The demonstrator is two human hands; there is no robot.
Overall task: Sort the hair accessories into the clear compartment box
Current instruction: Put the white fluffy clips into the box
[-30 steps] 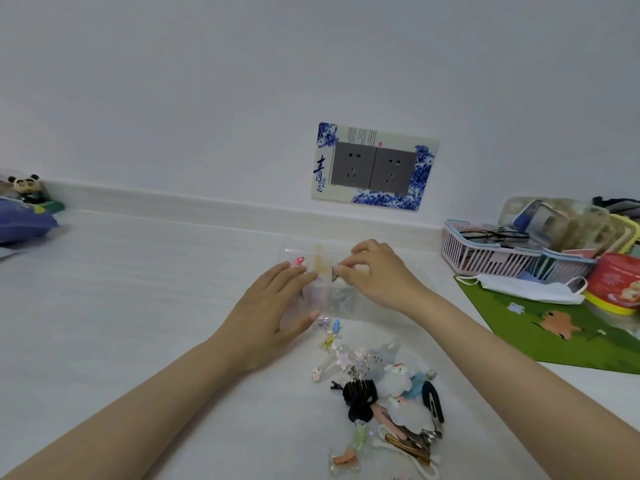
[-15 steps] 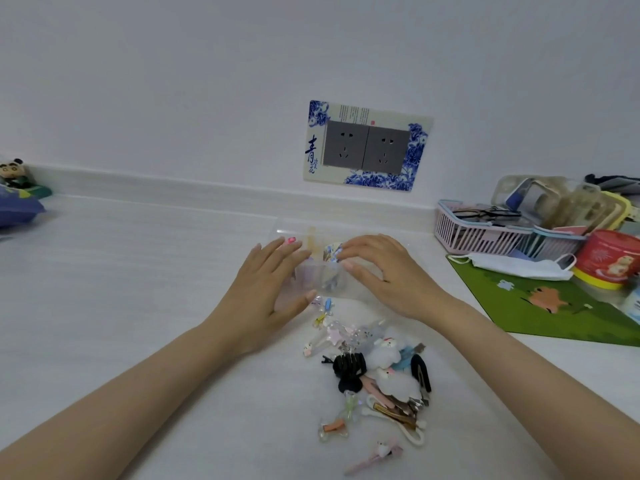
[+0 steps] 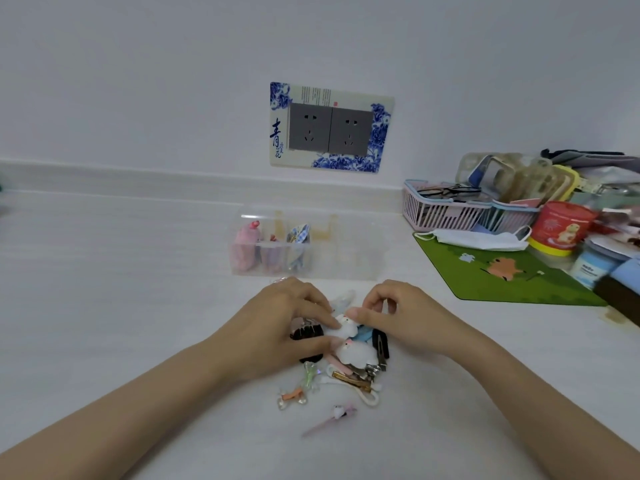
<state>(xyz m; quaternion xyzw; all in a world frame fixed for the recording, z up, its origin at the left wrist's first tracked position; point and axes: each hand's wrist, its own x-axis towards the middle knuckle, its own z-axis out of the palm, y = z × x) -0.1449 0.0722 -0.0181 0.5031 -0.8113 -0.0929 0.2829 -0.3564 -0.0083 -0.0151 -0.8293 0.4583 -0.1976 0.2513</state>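
The clear compartment box point(image 3: 349, 251) stands on the white tabletop near the wall, with pink, purple and blue-checked accessories in its left compartments. In front of it lies a pile of hair accessories point(image 3: 349, 372): black clips, a gold clip, clear bows, white plush clips. My left hand point(image 3: 280, 323) and my right hand point(image 3: 401, 313) rest on the top of the pile. The fingertips of both pinch a small white plush clip point(image 3: 344, 325). A pink pointed clip point(image 3: 329, 419) lies apart at the near side.
A green mat point(image 3: 502, 275) lies at the right with a white face mask point(image 3: 481, 239) on it. Behind it stand a pink basket point(image 3: 446, 213), a red tin point(image 3: 557, 226) and other clutter. A double wall socket point(image 3: 330, 128) is above the box.
Both hands have left the clear box and come back toward me onto the pile, where they now pinch the white plush clip. The view has tilted down slightly.
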